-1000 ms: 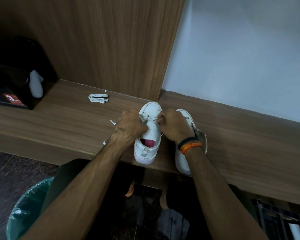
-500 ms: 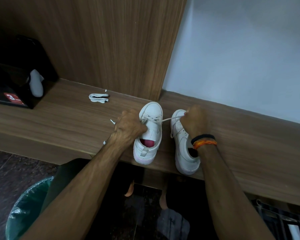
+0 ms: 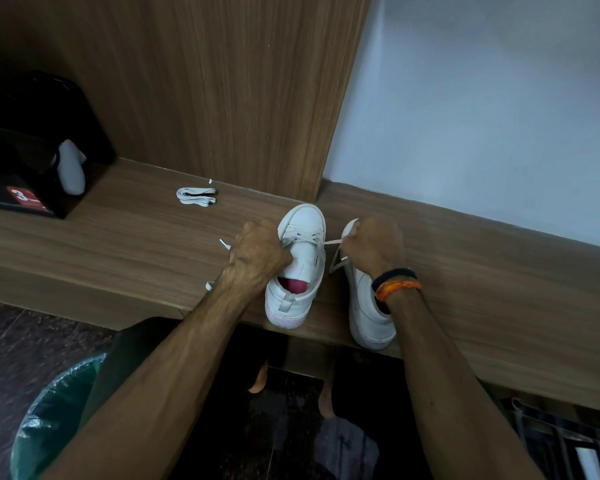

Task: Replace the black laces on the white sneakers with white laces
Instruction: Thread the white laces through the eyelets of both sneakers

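Two white sneakers stand side by side on a wooden shelf (image 3: 482, 271), heels toward me. The left sneaker (image 3: 300, 271) has a red insole and a white lace (image 3: 331, 242) threaded through its front eyelets. My left hand (image 3: 257, 252) grips that sneaker's left side and the lace end there; loose lace tips stick out to its left. My right hand (image 3: 374, 244) pinches the other lace end and holds it taut, out to the right above the right sneaker (image 3: 364, 306), which it partly hides.
A folded bundle of white lace (image 3: 196, 196) lies further back on the shelf. A black shoebox (image 3: 25, 150) with a red label sits at the far left. Below, a bin with a green liner (image 3: 56, 417) stands on the dark floor. A wooden panel rises behind the sneakers.
My right hand has pulled the lace end from the left sneaker's tongue out to the right, over the right sneaker, drawing it taut. My left hand has stayed on the sneaker.
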